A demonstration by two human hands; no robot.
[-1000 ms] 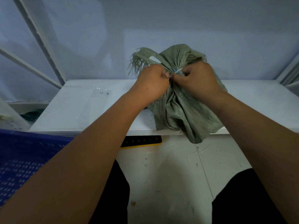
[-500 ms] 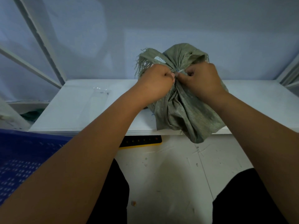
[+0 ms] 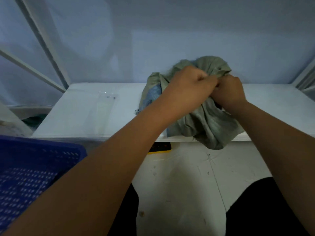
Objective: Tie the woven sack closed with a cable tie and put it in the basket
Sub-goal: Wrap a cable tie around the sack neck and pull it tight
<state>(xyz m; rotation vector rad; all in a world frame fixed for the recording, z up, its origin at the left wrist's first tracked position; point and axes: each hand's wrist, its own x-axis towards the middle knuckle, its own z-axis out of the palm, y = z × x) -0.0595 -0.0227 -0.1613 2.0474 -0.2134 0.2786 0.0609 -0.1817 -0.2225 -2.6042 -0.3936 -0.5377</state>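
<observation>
Sack (image 3: 209,123) tying looks to be the step in hand; the drop into the basket is not yet begun. Nearest, at lower left, the basket (image 3: 42,150) is blue moulded plastic with a thick rim and slotted walls, well apart from the sack. Past it the floor (image 3: 179,184) is pale, scuffed and seamed. A black-and-yellow strip (image 3: 160,148) peeks from under the tabletop (image 3: 85,116), a smooth white slab.

The sack sits at the tabletop's front edge, one soft corner drooping over it. It is dull green woven plastic, creased in deep folds, with a bluish patch on its left side. At its bunched neck the left hand (image 3: 187,89) and right hand (image 3: 230,92) meet knuckle to knuckle, fingers (image 3: 204,79) clenched on the gathered cloth. The cable tie is hidden between them, so I cannot tell whether it is threaded or cinched.

Next, I judge, comes a firm pull to tighten the tie with the neck held bunched, then a lift leftward and down to the basket. A clear film bag (image 3: 105,97) lies flat farther left.
</observation>
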